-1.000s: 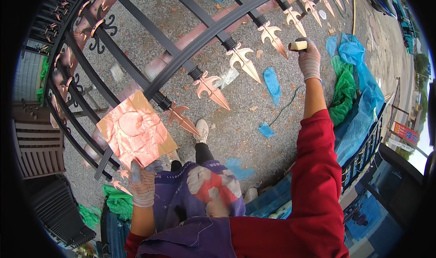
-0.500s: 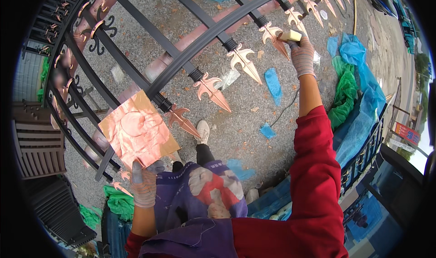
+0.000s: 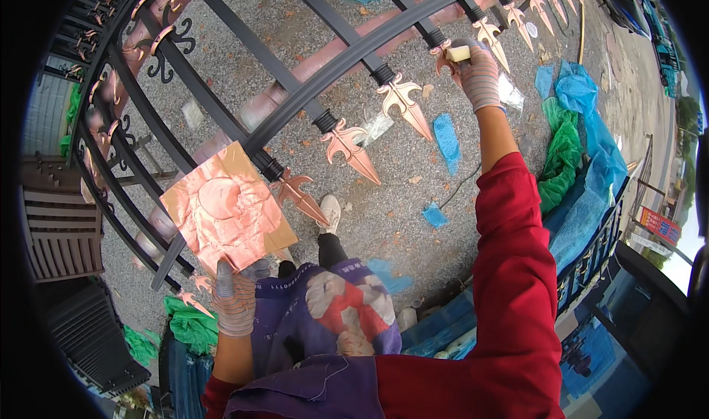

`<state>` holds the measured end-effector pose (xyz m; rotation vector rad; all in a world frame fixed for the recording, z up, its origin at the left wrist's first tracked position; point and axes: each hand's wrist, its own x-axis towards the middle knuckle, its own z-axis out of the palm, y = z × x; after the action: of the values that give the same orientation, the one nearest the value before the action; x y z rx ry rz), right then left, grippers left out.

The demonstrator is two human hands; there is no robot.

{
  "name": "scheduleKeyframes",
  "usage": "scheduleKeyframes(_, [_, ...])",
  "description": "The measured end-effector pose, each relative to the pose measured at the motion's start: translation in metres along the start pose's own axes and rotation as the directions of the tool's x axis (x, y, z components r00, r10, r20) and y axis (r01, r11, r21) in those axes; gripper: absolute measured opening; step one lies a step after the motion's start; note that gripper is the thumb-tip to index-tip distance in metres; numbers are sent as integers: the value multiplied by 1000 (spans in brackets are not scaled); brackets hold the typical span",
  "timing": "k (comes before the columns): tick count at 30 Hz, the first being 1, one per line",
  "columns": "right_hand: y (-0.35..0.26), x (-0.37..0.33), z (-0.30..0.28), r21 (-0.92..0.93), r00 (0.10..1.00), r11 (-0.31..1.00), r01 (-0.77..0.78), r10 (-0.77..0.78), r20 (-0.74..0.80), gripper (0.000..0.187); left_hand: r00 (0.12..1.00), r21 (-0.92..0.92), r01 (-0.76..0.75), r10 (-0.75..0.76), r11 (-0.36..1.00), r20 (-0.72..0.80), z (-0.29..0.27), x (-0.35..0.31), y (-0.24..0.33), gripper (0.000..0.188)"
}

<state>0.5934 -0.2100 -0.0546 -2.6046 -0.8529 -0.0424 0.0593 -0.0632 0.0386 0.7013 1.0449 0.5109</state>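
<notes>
A: What does each hand grip?

B: The right hand (image 3: 478,72), gloved, is closed around a pale sponge (image 3: 459,53). The left hand (image 3: 233,301), likewise gloved, pinches the lower edge of a copper-coated card (image 3: 221,212), thumb on the upper face; the fingers beneath are mostly hidden.

A: Where is the spearhead being worked?

B: The spearhead (image 3: 442,56) tips one upright of the black fence (image 3: 240,31) and is partly covered by the right hand. The sponge lies over or against it; contact cannot be confirmed.

A: Which step is in hand?

B: Judged from the pose, dabbing copper colour onto that spearhead. The next move would call for a light, even stroke toward its point, with the card kept flat and steady.

A: Is any writing present?

B: Pale printing crosses the purple apron (image 3: 273,327), and a red sign (image 3: 661,225) at far right bears characters; neither is transcribed here. No brand is discernible on sponge or card.
</notes>
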Motion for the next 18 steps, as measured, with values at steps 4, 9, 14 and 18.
scheduleKeyframes(4, [18, 9, -6, -1, 993, 998, -56, 55, -107, 29, 998, -3, -45, 44, 999, -39, 3, -2, 2, 56])
scheduleKeyframes(9, [19, 2, 1, 76, 999, 997, -30, 31, -10, 25, 995, 52, 62, -57, 997, -86, -40, -2, -3, 62])
scheduleKeyframes(14, [16, -6, -14, 151, 975, 966, -211, 219, -38, 29, 999, -17, -9, 8, 1000, -39, -16, -4, -6, 54])
scheduleKeyframes(18, [-8, -9, -11, -174, 966, 970, -171, 200, 166, 29, 997, 20, 57, -56, 998, -51, -25, -4, -7, 53])
